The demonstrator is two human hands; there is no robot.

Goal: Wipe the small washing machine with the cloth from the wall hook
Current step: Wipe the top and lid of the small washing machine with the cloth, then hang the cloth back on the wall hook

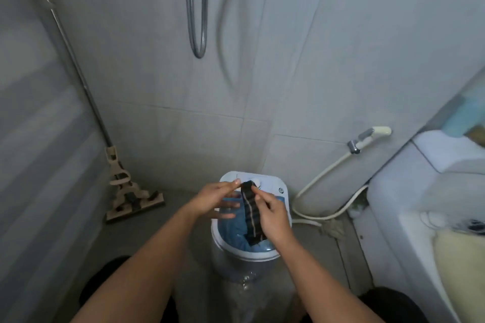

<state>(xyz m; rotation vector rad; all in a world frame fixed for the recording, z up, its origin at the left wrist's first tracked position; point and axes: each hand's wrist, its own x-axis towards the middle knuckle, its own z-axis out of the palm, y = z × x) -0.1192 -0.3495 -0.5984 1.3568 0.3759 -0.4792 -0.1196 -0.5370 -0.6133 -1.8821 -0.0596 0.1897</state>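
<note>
The small washing machine (273,186) stands on the floor against the tiled wall, white on top with a blue see-through lid. Above it hangs a dark cloth (251,211) with thin pale stripes, stretched lengthwise. My left hand (215,200) pinches the cloth's top end between thumb and fingertips. My right hand (271,215) holds the cloth along its right side, fingers curled around it. The cloth's lower end dangles over the lid; whether it touches the lid is unclear.
A mop (131,196) leans in the left corner, its handle running up the wall. A shower hose (196,8) hangs on the wall above. A bidet sprayer (367,137) with white hose is mounted at the right. A white toilet (420,204) stands at the right.
</note>
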